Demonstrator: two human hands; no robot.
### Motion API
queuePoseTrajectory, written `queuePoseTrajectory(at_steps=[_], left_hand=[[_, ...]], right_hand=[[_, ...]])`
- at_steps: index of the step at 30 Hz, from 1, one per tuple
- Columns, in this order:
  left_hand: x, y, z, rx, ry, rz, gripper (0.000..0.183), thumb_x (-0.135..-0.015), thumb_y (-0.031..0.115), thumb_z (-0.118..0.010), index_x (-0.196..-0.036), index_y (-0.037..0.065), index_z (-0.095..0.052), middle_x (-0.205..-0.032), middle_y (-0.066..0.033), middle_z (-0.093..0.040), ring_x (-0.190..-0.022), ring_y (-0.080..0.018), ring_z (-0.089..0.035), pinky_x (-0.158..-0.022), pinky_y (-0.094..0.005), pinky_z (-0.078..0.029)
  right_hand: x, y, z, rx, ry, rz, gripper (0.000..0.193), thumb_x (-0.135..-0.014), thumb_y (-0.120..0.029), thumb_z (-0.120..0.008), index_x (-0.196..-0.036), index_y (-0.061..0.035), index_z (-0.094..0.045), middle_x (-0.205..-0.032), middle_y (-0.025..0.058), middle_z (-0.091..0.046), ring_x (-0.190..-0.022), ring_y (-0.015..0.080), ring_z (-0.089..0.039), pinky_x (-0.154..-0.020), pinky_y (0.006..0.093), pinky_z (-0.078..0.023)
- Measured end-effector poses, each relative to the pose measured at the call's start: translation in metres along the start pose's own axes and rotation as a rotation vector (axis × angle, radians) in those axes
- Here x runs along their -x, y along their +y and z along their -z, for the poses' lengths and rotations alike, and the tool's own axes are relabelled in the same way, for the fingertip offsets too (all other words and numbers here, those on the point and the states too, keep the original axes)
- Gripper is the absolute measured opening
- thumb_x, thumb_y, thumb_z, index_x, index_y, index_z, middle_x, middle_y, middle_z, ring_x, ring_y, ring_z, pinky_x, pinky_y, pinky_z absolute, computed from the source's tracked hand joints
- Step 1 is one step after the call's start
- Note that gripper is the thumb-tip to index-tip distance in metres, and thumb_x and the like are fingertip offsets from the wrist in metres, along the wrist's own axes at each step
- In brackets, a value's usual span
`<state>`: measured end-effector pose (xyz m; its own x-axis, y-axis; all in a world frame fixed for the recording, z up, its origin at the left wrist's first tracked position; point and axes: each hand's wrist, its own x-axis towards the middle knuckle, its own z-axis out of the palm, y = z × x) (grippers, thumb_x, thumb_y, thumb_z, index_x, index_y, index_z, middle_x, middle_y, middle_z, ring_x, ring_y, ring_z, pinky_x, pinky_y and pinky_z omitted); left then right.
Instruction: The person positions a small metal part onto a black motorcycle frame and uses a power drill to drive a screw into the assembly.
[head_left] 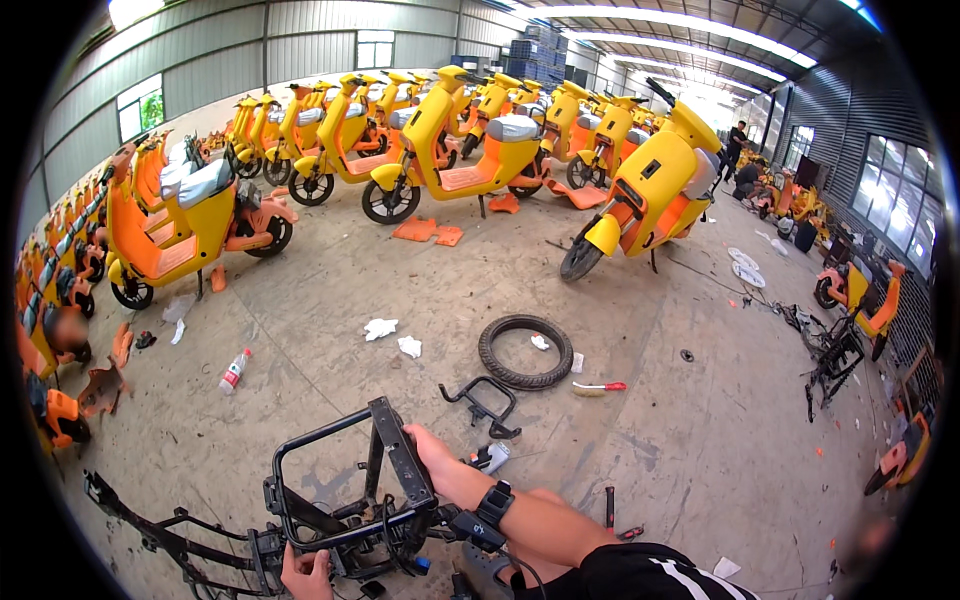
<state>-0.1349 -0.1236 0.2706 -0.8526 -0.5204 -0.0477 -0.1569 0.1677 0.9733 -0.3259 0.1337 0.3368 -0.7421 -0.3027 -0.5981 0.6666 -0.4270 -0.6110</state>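
A black metal scooter frame (400, 462) lies tilted in front of me, with a square tube loop, a flat drilled plate and dark cables. My right hand (432, 455) grips the edge of this plate, its fingers partly hidden behind it. Low at the loop's near corner, my left hand (306, 573) has its thumb and finger closed at the tube; the picture's lower edge cuts off the rest. A bent black tube bracket (482, 400) lies just beyond the frame. Beside my right forearm a grey power tool (490, 458) is partly covered.
Further out lie a black tyre (525, 352), a red-handled tool (600, 387), a plastic bottle (235, 370) and white scraps (380, 328). Rows of yellow-orange scooters (450, 150) fill the back and left. Black frame parts (835, 365) stand at right; people (737, 145) are far off.
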Motion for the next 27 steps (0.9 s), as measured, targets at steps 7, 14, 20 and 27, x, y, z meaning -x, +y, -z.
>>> queuePoseTrajectory(at_steps=[7, 14, 20, 27], left_hand=[[0.0, 0.003, 0.002, -0.102, -0.016, -0.017, 0.062, -0.081, 0.008, -0.071, -0.132, -0.008, -0.041, -0.076, -0.0072, -0.065, -0.059, -0.0096, -0.057, -0.05, -0.0213, -0.045], [-0.001, 0.002, 0.001, -0.163, -0.008, -0.054, 0.06, -0.082, 0.009, -0.07, -0.132, -0.008, -0.041, -0.075, -0.0054, -0.064, -0.06, -0.0078, -0.055, -0.052, -0.0213, -0.045], [0.004, 0.014, 0.001, -0.136, 0.016, -0.039, 0.059, -0.082, 0.009, -0.07, -0.131, -0.007, -0.042, -0.077, -0.0064, -0.065, -0.062, -0.0093, -0.057, -0.054, -0.023, -0.047], [0.008, 0.025, -0.004, -0.038, -0.006, -0.017, 0.057, -0.082, 0.008, -0.07, -0.131, -0.007, -0.043, -0.076, -0.0067, -0.065, -0.06, -0.0097, -0.057, -0.053, -0.0233, -0.047]], right_hand=[[-0.004, 0.002, 0.001, -0.012, -0.017, 0.0, 0.037, -0.09, -0.041, -0.042, -0.079, -0.0109, -0.062, -0.063, 0.0019, -0.057, -0.05, 0.0142, -0.051, -0.046, 0.0293, -0.041], [-0.019, 0.006, 0.011, 0.015, -0.023, 0.013, 0.039, -0.09, -0.042, -0.04, -0.081, -0.0122, -0.063, -0.065, 0.0025, -0.059, -0.052, 0.0158, -0.052, -0.048, 0.0308, -0.042], [-0.01, 0.003, 0.003, 0.026, -0.014, -0.025, 0.04, -0.091, -0.041, -0.039, -0.081, -0.0115, -0.063, -0.064, 0.004, -0.057, -0.051, 0.018, -0.052, -0.045, 0.0341, -0.043], [-0.002, 0.0, 0.004, -0.003, 0.0, -0.032, 0.038, -0.09, -0.042, -0.043, -0.079, -0.0109, -0.063, -0.062, 0.0018, -0.058, -0.049, 0.0143, -0.051, -0.045, 0.0289, -0.041]])
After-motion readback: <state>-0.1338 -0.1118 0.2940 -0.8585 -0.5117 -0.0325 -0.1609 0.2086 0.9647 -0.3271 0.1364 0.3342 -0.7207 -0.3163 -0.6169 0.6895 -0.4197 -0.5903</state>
